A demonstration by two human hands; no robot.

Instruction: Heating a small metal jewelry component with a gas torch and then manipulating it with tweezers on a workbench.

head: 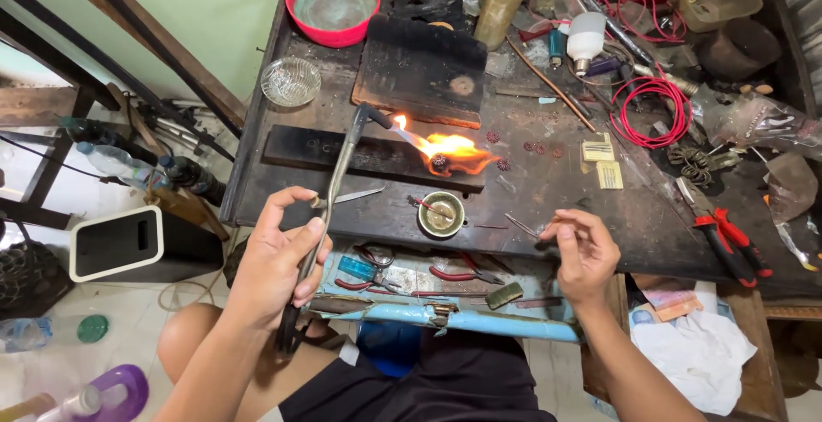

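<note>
Scorched worktop (548,191) carries a small round piece (439,163) under flame (heating step). Left hand (274,259) fingers clamp the torch (330,208); right hand (585,251) fingers pinch a thin wire (521,226), which likely needs steady feeding next.

flame hides the small piece (440,162) being heated; torch (330,208) hose end hidden behind forearm.
</note>
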